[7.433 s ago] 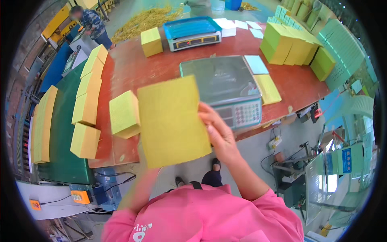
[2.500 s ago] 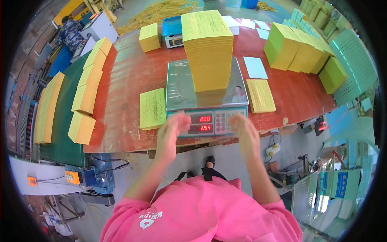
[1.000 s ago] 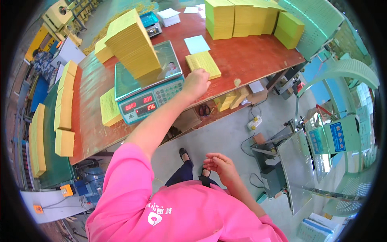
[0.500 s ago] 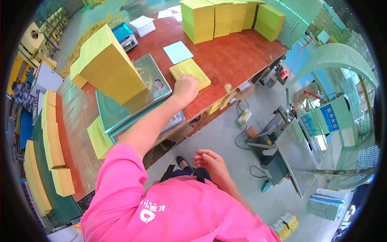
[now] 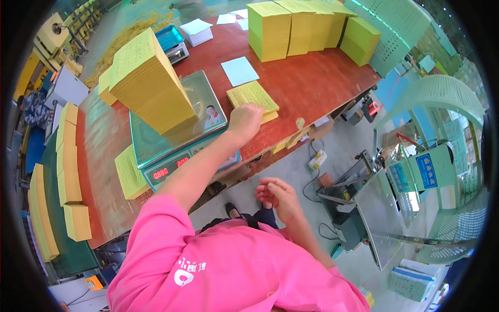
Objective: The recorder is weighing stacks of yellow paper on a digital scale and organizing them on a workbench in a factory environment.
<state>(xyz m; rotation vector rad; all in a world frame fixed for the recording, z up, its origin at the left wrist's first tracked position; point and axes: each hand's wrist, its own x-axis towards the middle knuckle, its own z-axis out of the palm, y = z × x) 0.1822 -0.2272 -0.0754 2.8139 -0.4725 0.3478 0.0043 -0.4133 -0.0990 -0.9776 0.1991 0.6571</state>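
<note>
My left hand (image 5: 246,124) is closed on the near edge of a low stack of yellow paper (image 5: 253,95). The stack's upper part sits offset from the sheets beneath, which show at its right corner. The fingertips are mostly hidden behind the hand. Just beyond lies a pale blue sheet (image 5: 239,71). To the left, a tall stack of yellow paper (image 5: 156,91) stands on the metal pan of a digital scale (image 5: 200,83), whose red display is lit. My right hand (image 5: 280,198) hangs in front of my body, off the table, fingers loosely bent and apart, holding nothing.
More tall yellow stacks (image 5: 270,34) stand along the far side of the red table (image 5: 306,78). A small scale with a blue tray (image 5: 170,37) and white paper (image 5: 197,32) lie beyond. Yellow blocks (image 5: 67,151) line the left. A green machine (image 5: 423,161) stands on the right.
My left hand has shifted from the top of the low yellow stack to its near edge, and the stack's layers now look offset. My right hand has risen slightly. The whole view has shifted.
</note>
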